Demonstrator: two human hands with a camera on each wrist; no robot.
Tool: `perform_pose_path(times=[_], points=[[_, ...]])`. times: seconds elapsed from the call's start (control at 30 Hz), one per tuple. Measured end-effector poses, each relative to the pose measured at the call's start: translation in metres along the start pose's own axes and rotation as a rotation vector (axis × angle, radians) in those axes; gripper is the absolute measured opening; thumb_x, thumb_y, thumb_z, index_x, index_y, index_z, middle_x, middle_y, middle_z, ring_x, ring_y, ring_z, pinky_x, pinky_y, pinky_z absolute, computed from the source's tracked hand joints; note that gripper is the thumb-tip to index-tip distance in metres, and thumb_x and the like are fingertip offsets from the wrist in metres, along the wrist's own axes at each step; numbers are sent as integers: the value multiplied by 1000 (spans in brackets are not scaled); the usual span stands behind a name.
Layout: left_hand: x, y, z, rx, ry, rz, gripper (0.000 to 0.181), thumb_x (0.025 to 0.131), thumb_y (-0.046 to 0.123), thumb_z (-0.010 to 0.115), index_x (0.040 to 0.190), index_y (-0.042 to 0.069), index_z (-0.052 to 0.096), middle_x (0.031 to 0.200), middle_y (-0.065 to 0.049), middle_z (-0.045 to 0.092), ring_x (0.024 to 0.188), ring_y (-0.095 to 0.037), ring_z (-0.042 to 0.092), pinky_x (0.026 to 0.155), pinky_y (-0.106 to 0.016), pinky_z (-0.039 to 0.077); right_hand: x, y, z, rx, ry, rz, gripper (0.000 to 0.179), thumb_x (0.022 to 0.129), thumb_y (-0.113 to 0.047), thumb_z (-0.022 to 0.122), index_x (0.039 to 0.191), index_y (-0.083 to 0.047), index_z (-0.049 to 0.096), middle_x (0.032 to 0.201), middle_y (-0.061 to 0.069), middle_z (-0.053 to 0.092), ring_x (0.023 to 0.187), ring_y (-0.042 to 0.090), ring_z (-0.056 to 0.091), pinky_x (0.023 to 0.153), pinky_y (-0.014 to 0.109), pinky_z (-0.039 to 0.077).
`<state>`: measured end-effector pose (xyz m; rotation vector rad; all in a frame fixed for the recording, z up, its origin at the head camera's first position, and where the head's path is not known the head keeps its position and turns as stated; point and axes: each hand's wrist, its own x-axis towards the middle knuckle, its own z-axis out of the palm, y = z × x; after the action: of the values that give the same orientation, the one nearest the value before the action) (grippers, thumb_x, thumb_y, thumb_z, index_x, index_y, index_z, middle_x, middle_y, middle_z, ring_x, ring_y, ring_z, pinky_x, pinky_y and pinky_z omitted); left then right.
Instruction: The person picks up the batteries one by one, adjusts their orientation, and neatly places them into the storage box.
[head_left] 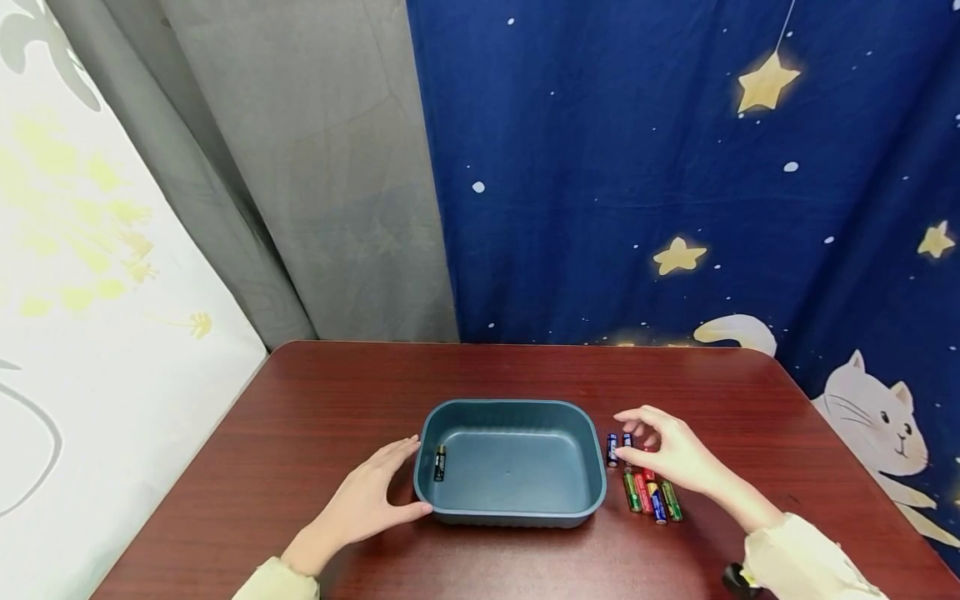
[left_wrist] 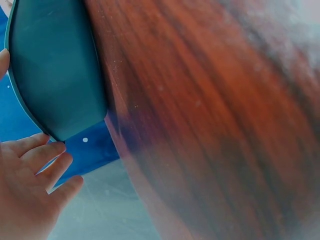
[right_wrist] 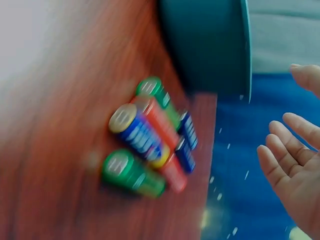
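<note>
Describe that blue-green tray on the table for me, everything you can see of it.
The tray is a blue-green, open-topped rectangle with rounded corners, raised walls and a thin rim, in what looks like smooth plastic. It sits upright on the dark red-brown table, its long sides running left to right. One dark battery lies inside at the left end. The left hand touches the rim there with fingertips and thumb.
</note>
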<state>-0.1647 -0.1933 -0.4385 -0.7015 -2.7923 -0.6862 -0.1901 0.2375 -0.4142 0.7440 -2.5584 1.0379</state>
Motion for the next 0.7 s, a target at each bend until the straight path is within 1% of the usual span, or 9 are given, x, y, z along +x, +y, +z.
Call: perform_pose_path(times=[0.07,0.17,0.27,0.37,0.53,0.7], points=[[0,0,0,-2,3,-1,82,69,61,66,135,17,45,136,2,45,124,-17,41,91,-44,43,-8,7,-5,-11,6,25,36,71,-15,77,104,-9,63,84,-2,57,69,16,55,57,23,48],[-1,-1,1,-5,10,-4,81,68,58,69,135,16,45,136,2,45,124,-17,41,91,-44,43,-18,15,-9,-19,4,60,35,72,-16,76,102,-7,63,84,2,59,71,14,54,58,22,48],[-2,-1,1,-7,12,-8,81,68,56,70,135,17,45,135,2,46,124,-17,42,90,-44,44,-28,21,-11,-21,-3,68,34,71,-15,77,100,-4,63,84,6,60,72,14,53,57,23,48],[-1,0,1,-7,12,-2,81,68,56,70,135,17,45,135,2,46,123,-16,42,90,-44,44,-37,27,-12,-22,-12,81,32,70,-15,77,97,-4,63,84,4,60,73,12,52,57,22,47],[0,0,1,-18,7,-4,81,68,57,70,135,18,45,135,2,46,123,-16,42,91,-44,44,-52,34,-13,9,-48,102,34,70,-14,78,99,-5,62,86,2,59,74,10,50,57,22,47],[1,1,1,-22,8,-5,81,68,57,69,135,18,45,135,2,45,123,-16,42,90,-45,44,-65,41,-11,47,-77,81,37,68,-14,79,100,-4,61,85,2,57,75,8,49,56,23,45]])
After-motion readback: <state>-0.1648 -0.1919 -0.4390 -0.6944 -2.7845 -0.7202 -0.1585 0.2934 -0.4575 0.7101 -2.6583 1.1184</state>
